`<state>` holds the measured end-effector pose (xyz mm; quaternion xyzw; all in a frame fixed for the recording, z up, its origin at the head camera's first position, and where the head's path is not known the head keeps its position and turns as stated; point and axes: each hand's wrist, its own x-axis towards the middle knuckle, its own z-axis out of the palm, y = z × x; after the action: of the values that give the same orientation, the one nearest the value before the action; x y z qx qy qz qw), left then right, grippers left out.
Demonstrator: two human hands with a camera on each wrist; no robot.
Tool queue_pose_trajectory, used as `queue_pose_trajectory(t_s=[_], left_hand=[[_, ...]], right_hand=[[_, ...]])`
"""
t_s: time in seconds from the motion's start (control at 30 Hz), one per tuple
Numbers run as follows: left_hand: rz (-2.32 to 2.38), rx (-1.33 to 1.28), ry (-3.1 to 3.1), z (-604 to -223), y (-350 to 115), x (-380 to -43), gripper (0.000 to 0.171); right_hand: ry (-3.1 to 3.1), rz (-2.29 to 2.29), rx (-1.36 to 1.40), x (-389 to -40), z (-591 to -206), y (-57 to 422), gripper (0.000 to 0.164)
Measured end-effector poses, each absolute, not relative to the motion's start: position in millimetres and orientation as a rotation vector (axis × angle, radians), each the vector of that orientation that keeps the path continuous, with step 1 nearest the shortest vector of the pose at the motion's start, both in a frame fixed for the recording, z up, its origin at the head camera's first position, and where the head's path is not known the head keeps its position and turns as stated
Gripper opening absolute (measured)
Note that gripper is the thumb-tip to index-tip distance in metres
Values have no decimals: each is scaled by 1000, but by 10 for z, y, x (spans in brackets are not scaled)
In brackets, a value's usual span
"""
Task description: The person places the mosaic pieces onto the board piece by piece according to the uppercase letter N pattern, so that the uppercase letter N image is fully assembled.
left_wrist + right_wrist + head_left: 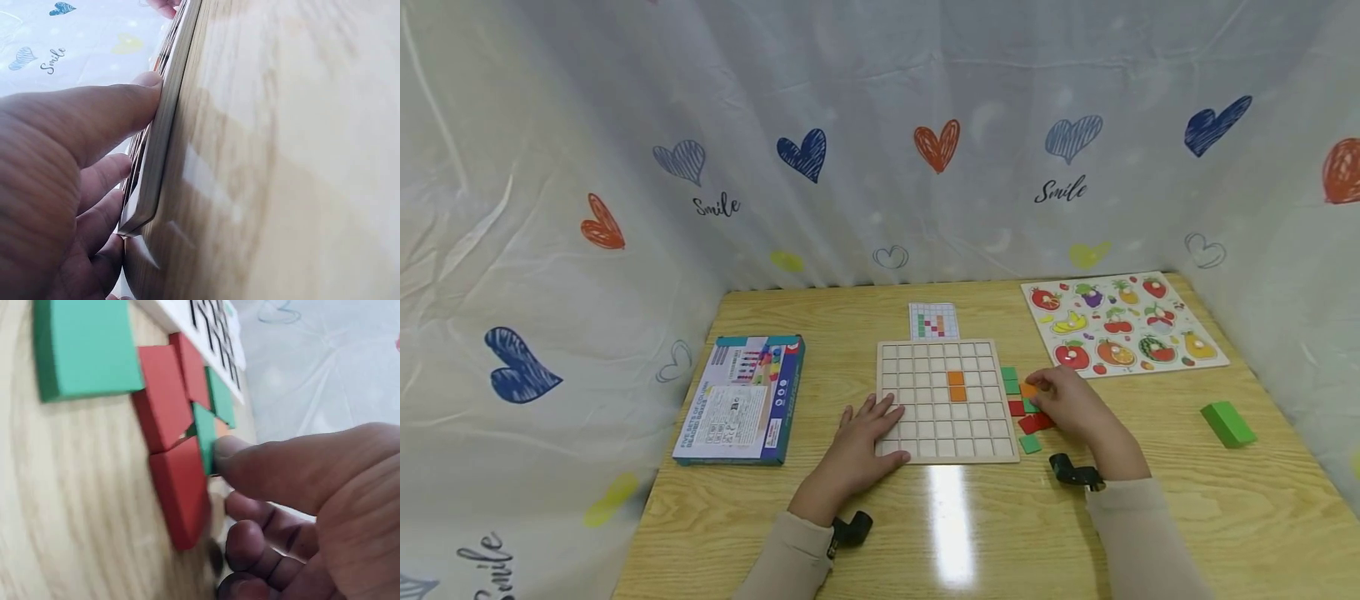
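Note:
A wooden grid board point(945, 457) lies flat, with two orange tiles point(957, 386) in neighbouring cells. The left hand point(861, 442) rests on the board's near left corner, fingers spread; its thumb point(119, 112) lies over the near edge in the left wrist view. To the right of the board, the right hand point(1070, 406) pinches an orange tile point(1027, 390) among loose tiles. Its thumb partly covers that tile in the right wrist view. Green tiles point(1011, 381) and red tiles point(1036, 422) lie loose there, and one green tile point(1030, 444) sits nearest the person.
Behind the board is a small pattern card point(934, 321) with coloured squares. A boxed game point(737, 408) lies at the left. A fruit puzzle board point(1123, 325) occupies the back right, and a green block point(1228, 424) stands at the far right. A printed curtain point(865, 208) surrounds the table.

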<state>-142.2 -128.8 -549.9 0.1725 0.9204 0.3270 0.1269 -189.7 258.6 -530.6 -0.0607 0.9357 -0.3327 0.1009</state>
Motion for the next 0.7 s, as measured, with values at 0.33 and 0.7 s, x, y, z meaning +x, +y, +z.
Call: queue_pose_trajectory(t_s=[0.33,0.7], left_hand=[[951,505,2681,-5498,-1285,-1423,73],[959,517,2682,-5530,-1298,-1429,74]], right_hand=[[2758,-1037,-76,-1907,-5351,2613,21],[2821,-1295,-72,-1862,-5252,2418,16]])
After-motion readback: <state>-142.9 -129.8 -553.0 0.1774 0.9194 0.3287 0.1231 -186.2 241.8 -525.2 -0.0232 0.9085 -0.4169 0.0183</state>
